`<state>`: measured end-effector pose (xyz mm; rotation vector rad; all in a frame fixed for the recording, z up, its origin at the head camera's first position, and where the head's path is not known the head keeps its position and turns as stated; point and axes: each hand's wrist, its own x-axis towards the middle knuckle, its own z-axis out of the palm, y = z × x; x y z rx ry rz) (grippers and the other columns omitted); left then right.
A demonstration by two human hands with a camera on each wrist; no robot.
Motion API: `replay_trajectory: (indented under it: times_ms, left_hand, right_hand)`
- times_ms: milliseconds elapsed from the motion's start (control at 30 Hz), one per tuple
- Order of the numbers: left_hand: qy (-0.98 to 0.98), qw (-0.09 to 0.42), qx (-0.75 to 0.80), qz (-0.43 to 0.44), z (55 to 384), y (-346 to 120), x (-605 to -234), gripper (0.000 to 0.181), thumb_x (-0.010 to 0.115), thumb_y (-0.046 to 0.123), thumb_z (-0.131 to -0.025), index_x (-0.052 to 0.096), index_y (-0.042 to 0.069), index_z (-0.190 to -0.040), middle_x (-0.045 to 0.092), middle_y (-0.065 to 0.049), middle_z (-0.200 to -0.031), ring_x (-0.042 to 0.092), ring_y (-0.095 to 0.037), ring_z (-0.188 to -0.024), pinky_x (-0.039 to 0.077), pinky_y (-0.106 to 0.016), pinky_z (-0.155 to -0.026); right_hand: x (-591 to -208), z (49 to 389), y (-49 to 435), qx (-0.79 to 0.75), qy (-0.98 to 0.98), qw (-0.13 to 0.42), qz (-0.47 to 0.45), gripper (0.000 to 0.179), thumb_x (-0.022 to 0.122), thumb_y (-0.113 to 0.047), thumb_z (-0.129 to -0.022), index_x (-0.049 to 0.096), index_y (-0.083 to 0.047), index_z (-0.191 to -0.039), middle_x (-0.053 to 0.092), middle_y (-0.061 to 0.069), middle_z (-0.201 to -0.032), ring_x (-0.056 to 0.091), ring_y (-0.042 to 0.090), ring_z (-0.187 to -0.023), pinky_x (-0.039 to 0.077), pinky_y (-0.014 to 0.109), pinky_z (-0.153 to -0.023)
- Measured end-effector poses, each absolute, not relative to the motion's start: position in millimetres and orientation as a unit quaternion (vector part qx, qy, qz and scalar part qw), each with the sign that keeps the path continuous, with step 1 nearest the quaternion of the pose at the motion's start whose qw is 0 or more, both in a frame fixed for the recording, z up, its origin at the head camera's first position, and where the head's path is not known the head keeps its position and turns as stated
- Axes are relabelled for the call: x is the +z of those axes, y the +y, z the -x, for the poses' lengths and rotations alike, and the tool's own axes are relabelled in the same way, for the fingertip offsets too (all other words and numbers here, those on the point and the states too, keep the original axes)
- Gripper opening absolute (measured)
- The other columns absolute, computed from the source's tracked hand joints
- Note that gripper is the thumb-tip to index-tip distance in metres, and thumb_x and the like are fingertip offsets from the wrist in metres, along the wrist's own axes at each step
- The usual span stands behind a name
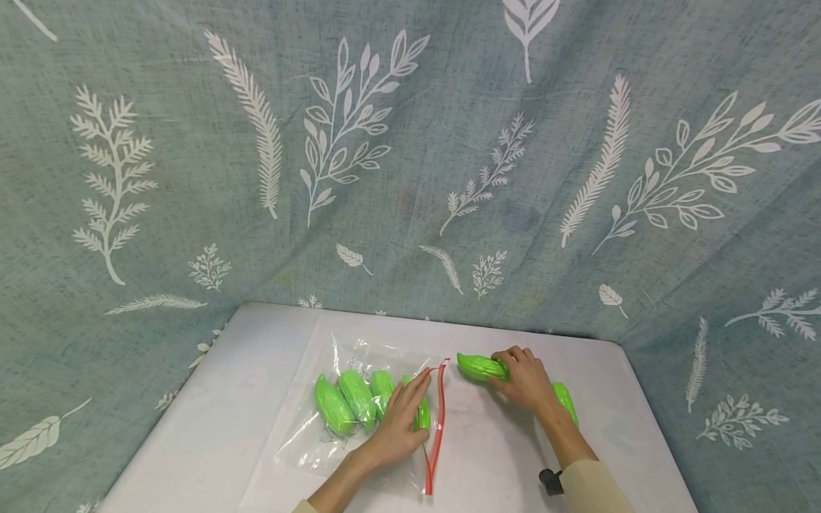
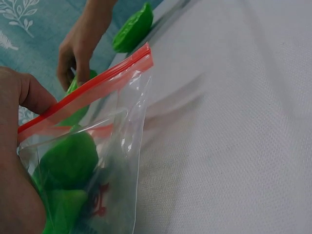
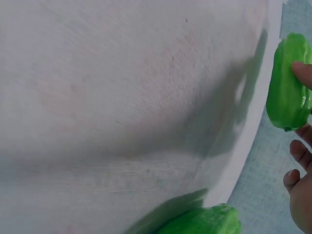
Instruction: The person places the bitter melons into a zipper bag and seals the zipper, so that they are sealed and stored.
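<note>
A clear zip bag (image 1: 301,445) with a red zip strip lies on the table, its mouth toward the right. Several green bitter melons (image 1: 333,406) are inside it. My left hand (image 1: 400,420) rests at the bag's mouth, fingers fairly straight and thumb spread apart; in the left wrist view a digit touches the red strip (image 2: 83,95). Right of the mouth, my right hand (image 1: 522,377) grips another bitter melon (image 1: 477,366) by one end, its pointed end toward the bag. In the right wrist view, thumb and fingers hold that melon (image 3: 285,87).
One more bitter melon (image 1: 566,402) lies on the white table (image 1: 616,427) to the right, partly behind my right forearm. A leaf-patterned curtain (image 1: 410,178) hangs along the back and sides of the table. A small black device (image 1: 550,482) is at my right wrist.
</note>
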<state>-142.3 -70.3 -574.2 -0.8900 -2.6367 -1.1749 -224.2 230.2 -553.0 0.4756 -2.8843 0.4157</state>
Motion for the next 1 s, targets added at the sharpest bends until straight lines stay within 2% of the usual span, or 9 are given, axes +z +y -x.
replay_trajectory:
  times_ms: [267,400,533,667,833,1000]
  left_hand:
    - [-0.872,0.059,-0.389,0.292,142.3,-69.6,-573.1,0.099,0.066,0.012,-0.072,0.02,-0.001,-0.158,0.017,-0.011,-0.168,0.019,-0.026,-0.154,0.011,-0.064,-0.12]
    - [-0.87,0.066,-0.393,0.289,142.1,-68.8,-574.0,0.099,0.066,0.011,-0.071,0.021,-0.001,-0.158,0.02,-0.014,-0.167,0.02,-0.028,-0.153,0.011,-0.064,-0.119]
    - [-0.867,0.076,-0.4,0.287,142.0,-68.2,-574.6,0.1,0.066,0.009,-0.07,0.021,0.0,-0.159,0.022,-0.018,-0.165,0.023,-0.034,-0.151,0.01,-0.063,-0.118]
    - [-0.868,0.074,-0.401,0.284,143.0,-68.0,-574.0,0.099,0.066,0.009,-0.071,0.02,0.0,-0.159,0.021,-0.016,-0.166,0.023,-0.035,-0.152,0.007,-0.058,-0.119]
    - [-0.868,0.073,-0.402,0.281,143.7,-68.3,-573.8,0.099,0.067,0.008,-0.072,0.02,0.001,-0.159,0.019,-0.014,-0.167,0.022,-0.035,-0.152,0.005,-0.053,-0.122]
    - [-0.868,0.07,-0.403,0.281,144.2,-68.4,-573.6,0.099,0.068,0.01,-0.073,0.02,0.002,-0.159,0.019,-0.014,-0.167,0.021,-0.033,-0.152,0.008,-0.059,-0.12]
  right_hand:
    - [-550.8,208.0,229.6,0.184,-0.966,0.116,-0.138,0.05,0.078,-0.047,-0.085,0.068,-0.017,-0.123,0.063,0.005,-0.11,0.057,0.025,-0.099,0.049,0.048,-0.083]
    - [-547.4,196.4,225.8,0.235,-0.958,0.112,-0.124,0.049,0.078,-0.047,-0.085,0.068,-0.019,-0.123,0.063,0.003,-0.105,0.059,0.025,-0.098,0.049,0.049,-0.083]
    - [-545.8,182.8,219.7,0.284,-0.948,0.095,-0.108,0.049,0.077,-0.051,-0.085,0.067,-0.023,-0.123,0.06,-0.002,-0.099,0.057,0.022,-0.093,0.047,0.04,-0.076]
    - [-546.3,170.1,212.4,0.324,-0.938,0.072,-0.103,0.046,0.077,-0.053,-0.084,0.066,-0.028,-0.121,0.057,-0.007,-0.096,0.054,0.021,-0.089,0.042,0.033,-0.072]
    - [-546.2,157.0,203.3,0.367,-0.923,0.047,-0.108,0.04,0.078,-0.052,-0.083,0.065,-0.034,-0.117,0.056,-0.01,-0.094,0.051,0.018,-0.086,0.041,0.032,-0.074]
    - [-548.1,148.4,194.5,0.382,-0.918,0.021,-0.108,0.037,0.077,-0.056,-0.082,0.065,-0.039,-0.113,0.057,-0.014,-0.093,0.05,0.012,-0.084,0.042,0.031,-0.073]
